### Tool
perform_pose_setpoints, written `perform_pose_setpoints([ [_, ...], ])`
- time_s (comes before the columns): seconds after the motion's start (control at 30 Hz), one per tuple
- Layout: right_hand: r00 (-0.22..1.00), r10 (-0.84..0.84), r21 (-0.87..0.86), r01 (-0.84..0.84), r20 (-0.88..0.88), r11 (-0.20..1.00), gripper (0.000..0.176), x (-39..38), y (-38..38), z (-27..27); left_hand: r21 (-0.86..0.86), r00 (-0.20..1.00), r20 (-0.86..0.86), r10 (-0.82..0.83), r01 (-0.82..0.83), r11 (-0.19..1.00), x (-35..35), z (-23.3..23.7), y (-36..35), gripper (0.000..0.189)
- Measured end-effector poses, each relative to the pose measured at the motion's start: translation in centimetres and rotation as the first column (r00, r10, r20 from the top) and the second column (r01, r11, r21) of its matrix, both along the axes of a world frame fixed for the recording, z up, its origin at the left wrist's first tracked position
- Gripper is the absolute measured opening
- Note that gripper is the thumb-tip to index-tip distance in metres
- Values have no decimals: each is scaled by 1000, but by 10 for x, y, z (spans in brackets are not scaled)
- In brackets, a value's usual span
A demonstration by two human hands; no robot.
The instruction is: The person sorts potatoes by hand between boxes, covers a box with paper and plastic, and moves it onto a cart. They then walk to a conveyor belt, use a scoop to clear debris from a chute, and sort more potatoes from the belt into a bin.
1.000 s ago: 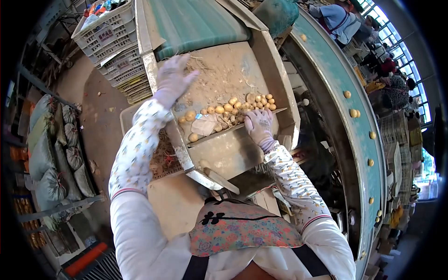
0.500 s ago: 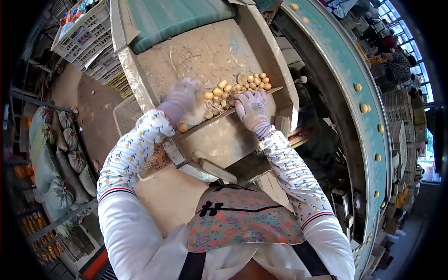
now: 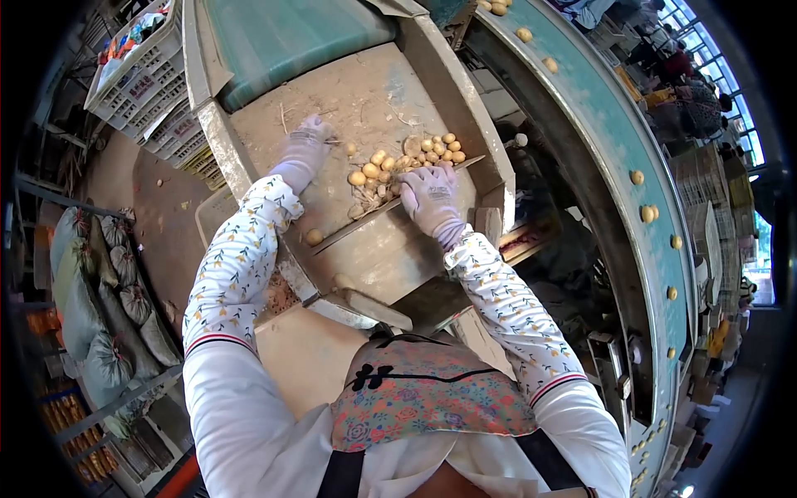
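Pink flowered bib (image 3: 423, 398) lies nearest. Past it the gloved right hand (image 3: 432, 199) rests on the slat (image 3: 353, 228) that crosses the tray (image 3: 222, 145), as it did a second ago. Its fingers are bent down over the slat's far edge, and I cannot tell whether they close on anything. Just beyond the slat the fruits (image 3: 407, 159) lie in a loose heap against it, touching the right hand. A stray fruit (image 3: 314, 236) sits at the slat's left end, apart from the heap. The change is with the left hand (image 3: 305, 149). Half a second ago it was in the heap's left end. Now it lies farther from the slat on the bare dusty floor, clear of the fruits, fingers flat and close together, with nothing seen in them. The white scrap that lay at the slat a second ago no longer shows. I judge that one pass through the heap is over and the sorting now rests with the right hand. Well beyond the slat runs a green belt (image 3: 290, 37).
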State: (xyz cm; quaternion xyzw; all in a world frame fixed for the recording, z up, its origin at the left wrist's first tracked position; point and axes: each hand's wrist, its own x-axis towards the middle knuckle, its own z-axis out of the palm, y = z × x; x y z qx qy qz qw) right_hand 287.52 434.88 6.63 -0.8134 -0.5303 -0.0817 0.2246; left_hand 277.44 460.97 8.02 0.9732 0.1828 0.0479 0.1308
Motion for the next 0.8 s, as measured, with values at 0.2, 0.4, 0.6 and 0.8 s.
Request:
perform_pose_setpoints([
  [0.2, 979, -107, -14, 106, -173, 994, 68, 6, 7, 6, -103, 886, -73, -457, 449, 887, 36, 2, -86, 36],
  [0.4, 988, -90, 27, 94, -130, 995, 69, 10, 14, 2, -48, 778, -409, -477, 504, 862, 56, -26, -71, 42],
  [0.6, 988, -78, -12, 77, -133, 997, 57, 12, 17, 4, -295, 996, 86, 32, -5, 955, 30, -33, 18, 32],
  [0.8, 984, -82, -32, 78, -156, 996, 56, 16, 21, 2, -338, 994, 96, -60, 89, 937, 16, -5, -11, 30],
])
